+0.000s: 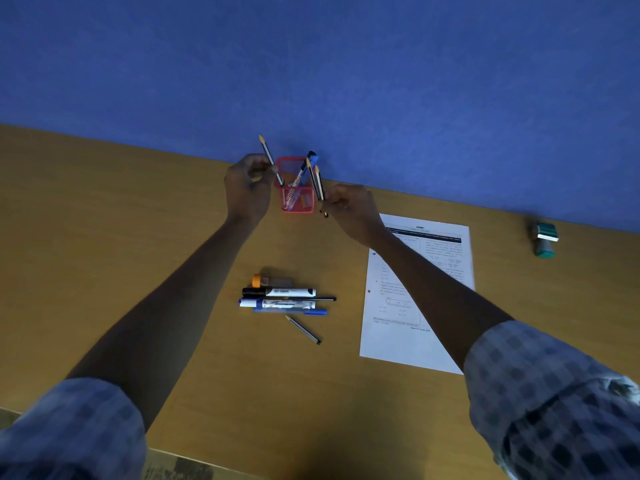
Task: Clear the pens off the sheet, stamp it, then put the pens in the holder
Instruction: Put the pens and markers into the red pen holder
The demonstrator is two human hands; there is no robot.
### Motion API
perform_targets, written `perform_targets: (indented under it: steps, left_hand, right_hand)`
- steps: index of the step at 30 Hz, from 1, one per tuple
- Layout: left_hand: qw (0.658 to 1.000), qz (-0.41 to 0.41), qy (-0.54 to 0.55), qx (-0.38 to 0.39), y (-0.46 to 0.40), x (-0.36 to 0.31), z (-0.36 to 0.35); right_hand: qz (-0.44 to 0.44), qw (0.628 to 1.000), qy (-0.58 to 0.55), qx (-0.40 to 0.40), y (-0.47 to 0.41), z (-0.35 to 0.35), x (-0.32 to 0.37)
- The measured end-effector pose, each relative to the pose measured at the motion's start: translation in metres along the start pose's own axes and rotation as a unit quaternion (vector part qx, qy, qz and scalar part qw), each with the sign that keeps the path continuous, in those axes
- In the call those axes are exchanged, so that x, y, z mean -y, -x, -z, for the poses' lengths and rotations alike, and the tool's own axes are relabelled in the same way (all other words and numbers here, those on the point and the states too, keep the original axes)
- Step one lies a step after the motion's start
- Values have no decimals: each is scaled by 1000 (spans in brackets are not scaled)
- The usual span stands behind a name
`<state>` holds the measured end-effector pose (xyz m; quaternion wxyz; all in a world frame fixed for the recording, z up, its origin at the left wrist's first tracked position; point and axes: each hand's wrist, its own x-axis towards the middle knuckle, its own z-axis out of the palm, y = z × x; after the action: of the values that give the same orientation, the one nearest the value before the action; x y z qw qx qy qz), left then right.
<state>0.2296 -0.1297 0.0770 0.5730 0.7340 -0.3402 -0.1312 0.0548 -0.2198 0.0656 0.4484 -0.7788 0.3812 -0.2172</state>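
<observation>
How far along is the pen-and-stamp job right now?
Done: the sheet has no pens on it, and the stamp lies aside at the right; any stamp mark is too small to confirm. Some pens already stand in the red holder. In hand: the left hand holds one thin pen at the holder, the right hand two more. Left: the pile of markers and pens on the table.

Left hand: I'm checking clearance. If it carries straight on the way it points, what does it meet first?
Probably the red mesh holder, just beyond the left hand and its pen; depth is unclear.
</observation>
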Motion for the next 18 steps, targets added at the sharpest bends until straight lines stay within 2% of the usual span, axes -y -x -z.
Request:
perform_targets:
  steps: [7,18]
  left_hand:
    - [1000,-9,-22,-8,-25,-6,-14]
    - [991,-24,-134,13,-37,11,-17]
  right_hand:
    - [13,999,-16,-47,-33,-4,20]
    - [37,981,192,9,-50,4,25]
